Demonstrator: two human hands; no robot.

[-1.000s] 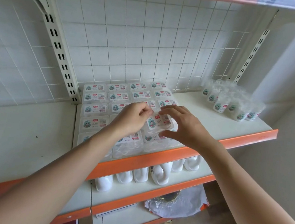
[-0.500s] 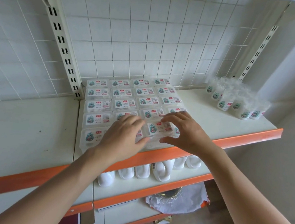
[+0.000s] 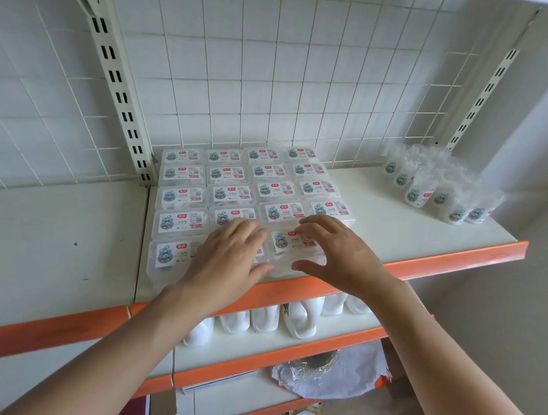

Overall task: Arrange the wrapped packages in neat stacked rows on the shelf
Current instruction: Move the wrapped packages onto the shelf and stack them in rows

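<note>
Evidently the front package (image 3: 290, 244) was being squared into its row on the shelf (image 3: 401, 226) under the flattened left hand (image 3: 228, 262) and spread right hand (image 3: 346, 257), each grip open, nothing clasped.

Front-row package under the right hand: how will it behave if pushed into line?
The front package is flat and low, so it should slide, not tip. Its glossy clear wrap looks slippery; it may overshoot or skew. It seems boxy and rigid, so a light push probably won't crush it.
</note>
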